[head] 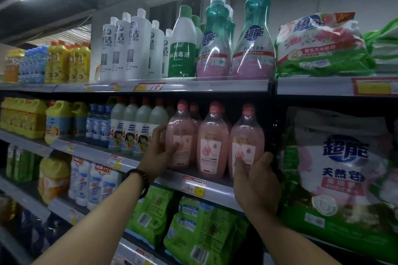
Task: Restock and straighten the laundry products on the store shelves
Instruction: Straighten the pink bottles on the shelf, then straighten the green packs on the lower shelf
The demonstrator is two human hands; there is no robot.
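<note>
Three pink detergent bottles stand in a front row on the second shelf (215,189), with more pink bottles behind. My left hand (158,153) wraps the left pink bottle (183,131) low on its label side. My right hand (256,183) grips the base of the right pink bottle (247,135), thumb on its label. The middle pink bottle (212,140) stands upright between them, untouched. A dark bead bracelet sits on my left wrist.
Above, teal pump bottles (253,36) and white bottles (129,47) line the top shelf. Large detergent powder bags (336,170) fill the right bay. Disinfectant bottles (137,131) stand left of the pink ones. Green pouches (200,230) lie below.
</note>
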